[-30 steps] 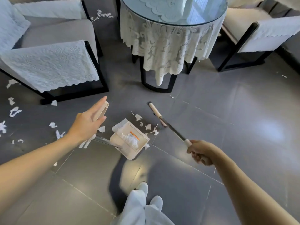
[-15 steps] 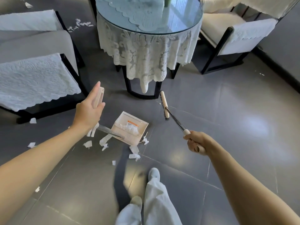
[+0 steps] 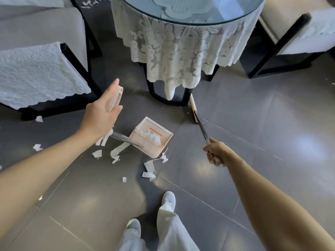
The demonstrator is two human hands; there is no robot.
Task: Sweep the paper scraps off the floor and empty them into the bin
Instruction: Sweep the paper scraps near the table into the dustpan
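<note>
Left hand (image 3: pixel 101 113) grips the dustpan (image 3: pixel 154 136) handle, pan low, mouth facing the broom (image 3: pixel 193 108) clutched in right hand (image 3: pixel 215 153), likely so strokes feed it; loose paper scraps (image 3: pixel 149 166) lie behind the pan.

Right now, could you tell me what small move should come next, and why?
Probably swing the broom in the right hand over to the scraps lying beside the dustpan that the left hand holds; its head sits off by the table leg.
</note>
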